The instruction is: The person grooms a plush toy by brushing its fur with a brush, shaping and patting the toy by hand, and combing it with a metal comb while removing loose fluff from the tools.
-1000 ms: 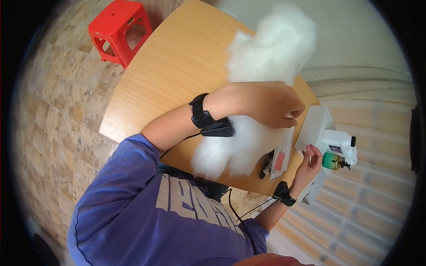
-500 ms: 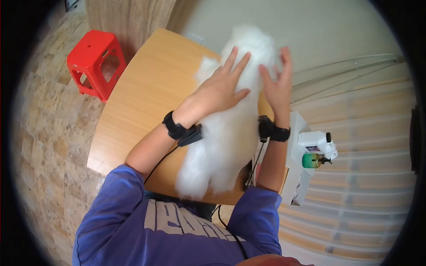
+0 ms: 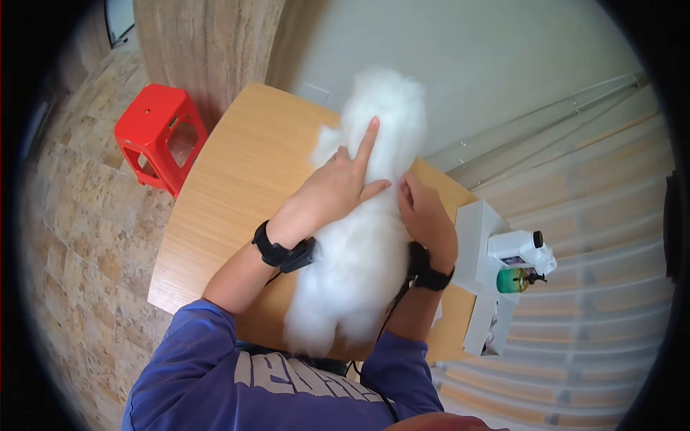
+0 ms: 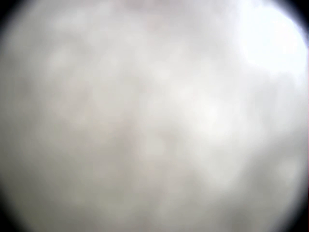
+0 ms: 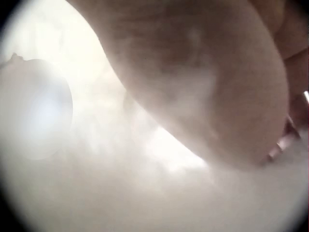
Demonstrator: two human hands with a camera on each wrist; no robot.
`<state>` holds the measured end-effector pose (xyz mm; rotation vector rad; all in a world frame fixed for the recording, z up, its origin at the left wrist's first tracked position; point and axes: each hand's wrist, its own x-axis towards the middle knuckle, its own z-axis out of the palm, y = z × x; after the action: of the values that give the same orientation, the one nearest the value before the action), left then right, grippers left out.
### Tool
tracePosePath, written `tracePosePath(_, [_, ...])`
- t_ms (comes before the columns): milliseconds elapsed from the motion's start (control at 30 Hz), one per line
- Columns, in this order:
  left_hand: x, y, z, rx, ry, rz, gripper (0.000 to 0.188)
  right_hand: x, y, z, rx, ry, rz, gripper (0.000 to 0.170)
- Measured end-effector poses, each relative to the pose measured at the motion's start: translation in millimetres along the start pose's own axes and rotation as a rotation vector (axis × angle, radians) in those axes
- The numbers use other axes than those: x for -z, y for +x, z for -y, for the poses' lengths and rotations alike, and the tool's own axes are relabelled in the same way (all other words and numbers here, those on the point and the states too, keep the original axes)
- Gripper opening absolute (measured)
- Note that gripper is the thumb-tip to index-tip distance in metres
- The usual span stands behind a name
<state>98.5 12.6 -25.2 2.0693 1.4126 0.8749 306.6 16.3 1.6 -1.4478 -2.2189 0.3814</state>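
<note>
A bundle of white fiberfill stuffing lies lengthwise on the wooden table, rounded at the far end, with two leg-like lobes at the near end and a tuft at the left. My left hand rests on its narrower middle, index finger and thumb straight. Blurred white fibre fills the left wrist view. On the other side my right hand grips the stuffing's edge with curled fingers, close to the left thumb. In the right wrist view, the palm presses near the white fibre.
A red plastic stool stands on the floor left of the table. At the right are a white box, a white jug and a green pump bottle. Sheer curtains hang beyond them, and a cable runs by my right arm.
My left hand has gone from a fist above the stuffing to lying on it. The right hand came in from the right, passed over the far end, then drew back to the stuffing's side, fingers curling.
</note>
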Motion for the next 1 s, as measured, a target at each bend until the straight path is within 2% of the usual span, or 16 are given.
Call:
tracePosePath(33, [3,0,-2,0.033,-0.016,0.047,0.096,7,-3,6,-0.024,0.025,0.089,0.010])
tracePosePath(167, [-4,0,1,0.004,0.022,0.011,0.096,28,-16,17,-0.034,0.140,0.195,0.005])
tracePosePath(233, [-6,0,2,-0.031,0.050,-0.023,0.095,38,-24,21,-0.005,0.200,0.336,0.005])
tracePosePath(267, [-5,1,0,-0.023,0.070,-0.014,0.095,40,-30,19,0.000,0.224,0.335,0.005])
tracePosePath(333, [0,1,-4,-0.009,0.028,0.015,0.098,41,-39,13,0.136,0.432,0.334,0.008])
tracePosePath(367, [1,2,-5,0.009,0.050,0.044,0.098,44,-40,11,0.125,0.471,0.334,0.008])
tracePosePath(433, [0,4,-2,-0.042,0.024,0.022,0.099,43,-37,7,0.154,0.408,0.217,0.014])
tracePosePath(467, [-1,4,-2,-0.029,0.049,0.089,0.099,35,-34,-3,0.195,0.495,0.095,0.019])
tracePosePath(500, [-3,6,-2,-0.062,0.033,0.035,0.099,27,-26,-13,0.232,0.567,-0.040,0.025])
tracePosePath(533, [-5,7,-2,-0.097,0.011,-0.018,0.099,21,-17,-15,0.213,0.539,-0.163,0.033])
tracePosePath(567, [-7,8,-2,-0.097,0.026,0.039,0.099,15,-8,-16,0.193,0.499,-0.281,0.042])
tracePosePath(700, [-9,11,-5,-0.088,-0.031,0.048,0.099,-20,11,-36,0.087,0.360,-0.497,0.055])
tracePosePath(767, [-8,12,-8,-0.078,-0.035,0.062,0.099,-39,10,-46,0.272,0.226,-0.307,0.062])
tracePosePath(900, [-10,12,-11,-0.082,-0.038,0.065,0.099,-21,-9,-21,0.086,0.240,-0.239,0.054])
tracePosePath(967, [-11,11,-9,-0.099,-0.041,0.060,0.099,-8,-17,-13,-0.007,0.156,-0.029,0.042])
tracePosePath(1000, [-11,11,-7,-0.105,-0.021,0.062,0.098,-6,-22,-11,-0.014,0.158,-0.034,0.042])
